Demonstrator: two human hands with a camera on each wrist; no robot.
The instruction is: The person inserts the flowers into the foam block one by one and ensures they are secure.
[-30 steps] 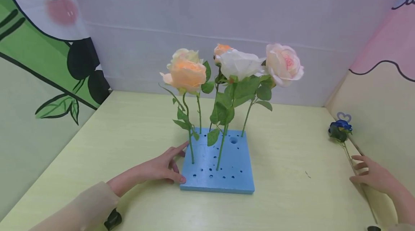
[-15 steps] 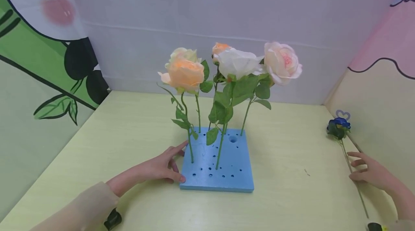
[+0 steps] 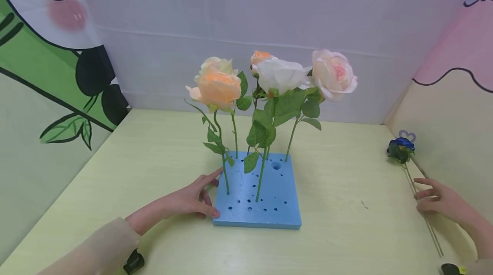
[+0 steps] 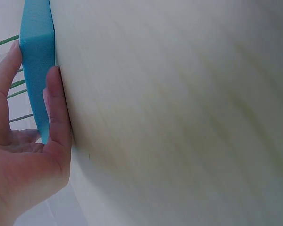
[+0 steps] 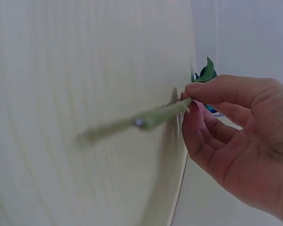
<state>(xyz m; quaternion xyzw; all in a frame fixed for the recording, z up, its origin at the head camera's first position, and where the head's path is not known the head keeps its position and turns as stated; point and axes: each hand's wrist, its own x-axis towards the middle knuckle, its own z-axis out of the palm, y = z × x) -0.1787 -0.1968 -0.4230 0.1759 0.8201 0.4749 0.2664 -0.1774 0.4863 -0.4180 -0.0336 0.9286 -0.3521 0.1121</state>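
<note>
In the head view a blue foam board with many holes lies on the table, holding several upright artificial roses. In front is a peach rose; a white rose and a pale pink rose stand to its right. My left hand rests along the board's left edge, its thumb on the near corner; the left wrist view shows fingers against the board's side. My right hand pinches the stem of a blue rose between thumb and fingertips, low at the table's right side.
The table meets a pale cloth backdrop behind. Printed panels flank both sides, the right panel close beside the right hand. A small dark mark lies right of the board.
The right hand has taken the blue rose's stem between its fingers, and the stem has shifted slightly. The left hand keeps its place at the board; the head view has shifted slightly.
</note>
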